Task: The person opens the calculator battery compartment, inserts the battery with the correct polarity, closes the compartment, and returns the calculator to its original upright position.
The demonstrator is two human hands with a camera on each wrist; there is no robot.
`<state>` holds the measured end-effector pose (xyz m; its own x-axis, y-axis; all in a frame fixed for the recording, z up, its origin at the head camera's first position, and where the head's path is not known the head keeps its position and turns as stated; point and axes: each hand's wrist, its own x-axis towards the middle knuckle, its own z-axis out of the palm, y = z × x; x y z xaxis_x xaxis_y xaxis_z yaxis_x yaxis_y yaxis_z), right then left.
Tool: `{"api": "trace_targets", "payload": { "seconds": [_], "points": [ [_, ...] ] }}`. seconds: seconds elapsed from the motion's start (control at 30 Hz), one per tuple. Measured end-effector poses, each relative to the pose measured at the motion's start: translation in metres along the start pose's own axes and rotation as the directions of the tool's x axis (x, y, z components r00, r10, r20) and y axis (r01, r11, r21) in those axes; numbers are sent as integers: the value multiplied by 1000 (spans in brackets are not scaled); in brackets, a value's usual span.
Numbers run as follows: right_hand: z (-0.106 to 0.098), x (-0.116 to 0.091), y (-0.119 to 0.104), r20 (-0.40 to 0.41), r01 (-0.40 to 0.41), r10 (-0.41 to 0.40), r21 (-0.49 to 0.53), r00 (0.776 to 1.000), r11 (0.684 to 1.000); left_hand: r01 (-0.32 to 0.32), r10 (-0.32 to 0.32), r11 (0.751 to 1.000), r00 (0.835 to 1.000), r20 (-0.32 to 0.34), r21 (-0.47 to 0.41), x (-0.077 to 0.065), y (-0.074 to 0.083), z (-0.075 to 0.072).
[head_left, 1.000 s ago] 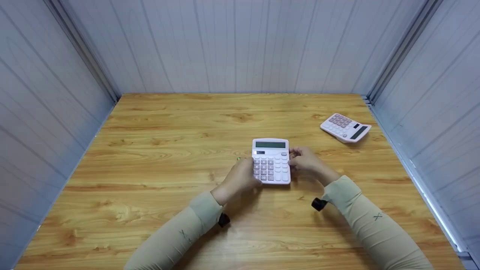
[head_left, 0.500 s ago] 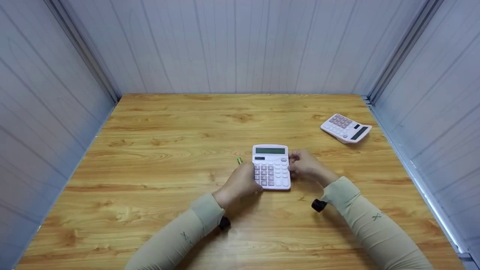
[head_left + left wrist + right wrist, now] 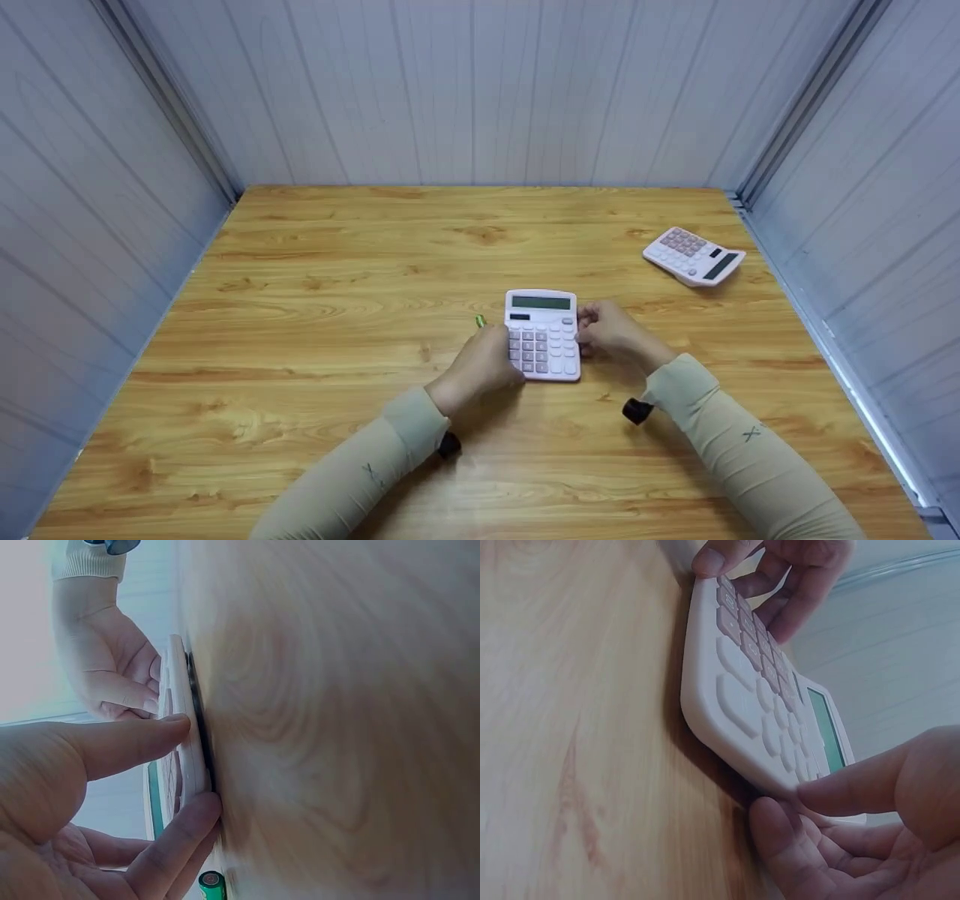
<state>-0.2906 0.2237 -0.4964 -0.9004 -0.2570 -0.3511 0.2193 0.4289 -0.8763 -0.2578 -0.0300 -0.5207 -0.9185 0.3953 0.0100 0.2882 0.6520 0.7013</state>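
Note:
A white calculator [image 3: 559, 352] with pinkish number keys lies face up at mid-table, its screen end away from me. My left hand [image 3: 478, 361] grips its left edge, thumb near the front corner. At the opposite edge, my right hand [image 3: 613, 332] pinches the side between thumb and curled fingers, as the right wrist view shows close up. In the left wrist view the calculator [image 3: 193, 742] is seen edge-on, low over the wood with a dark strip beneath it. A small green battery [image 3: 212, 886] sits just beyond my left fingers, partly hidden by the hand in the head view.
A second white calculator [image 3: 694, 256] lies at an angle near the table's right edge. Pale panel walls [image 3: 472, 97] enclose the wooden table [image 3: 300, 300] at the back and both sides.
Both hands have brought the calculator slightly nearer to me and down in the view. More of the green battery shows beside my left hand. Over the last half second, hardly anything has moved.

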Motion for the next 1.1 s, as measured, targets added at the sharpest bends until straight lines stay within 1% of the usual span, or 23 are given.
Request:
{"api": "trace_targets", "payload": {
  "seconds": [0.1,0.17,0.2,0.23,0.27,0.4,0.43,0.47,0.5,0.57,0.67,0.7,0.73,0.8,0.97,1.1],
  "points": [
    [1,0,0,7,-1,0,14,1000,1000,-17,17,1000,1000,-2,8,0,-1,0],
    [0,0,0,6,-1,1,3,1000,1000,-13,13,1000,1000,13,-6,-6,9,-8],
    [0,0,0,7,0,0,-2,1000,1000,-27,27,1000,1000,2,0,-6,8,-6],
    [0,-1,0,7,3,-3,-8,1000,1000,-20,21,1000,1000,8,-6,-9,13,-10],
    [0,-1,0,6,6,-6,-14,1000,1000,-17,17,1000,1000,11,-4,-10,15,-11],
    [0,-1,0,-2,11,-11,-18,1000,1000,7,-7,1000,1000,25,-3,-11,19,-14],
    [0,-2,-1,-2,11,-11,-18,1000,1000,29,-29,1000,999,36,-10,-12,22,-17],
    [-1,-2,0,-4,9,-9,-16,1000,1000,23,-23,1000,999,26,0,-9,17,-13],
    [-1,-3,-1,-5,7,-7,-12,1000,1000,27,-27,1000,999,25,2,-8,16,-13],
    [-2,-3,-1,-8,-9,8,-5,1000,1000,10,-10,1000,1000,0,21,-1,4,-6],
    [-4,-3,-1,-8,-21,21,2,1000,1000,24,-23,999,999,-24,41,3,4,-9],
    [-6,-4,-2,-12,-27,27,7,1000,1000,34,-33,999,999,-24,30,3,9,-15],
    [-7,-4,-2,-18,-26,26,4,999,1000,32,-31,999,999,-36,29,4,10,-17],
    [-10,-5,-4,-34,-21,21,-8,999,1000,55,-54,998,998,-42,8,4,23,-30],
    [-16,-9,-6,-60,-5,3,-37,998,999,63,-65,998,993,-98,-26,15,23,-41],
    [-22,-13,-8,-59,7,-9,-38,998,999,82,-88,995,991,-104,-63,28,21,-48]
  ]
}}
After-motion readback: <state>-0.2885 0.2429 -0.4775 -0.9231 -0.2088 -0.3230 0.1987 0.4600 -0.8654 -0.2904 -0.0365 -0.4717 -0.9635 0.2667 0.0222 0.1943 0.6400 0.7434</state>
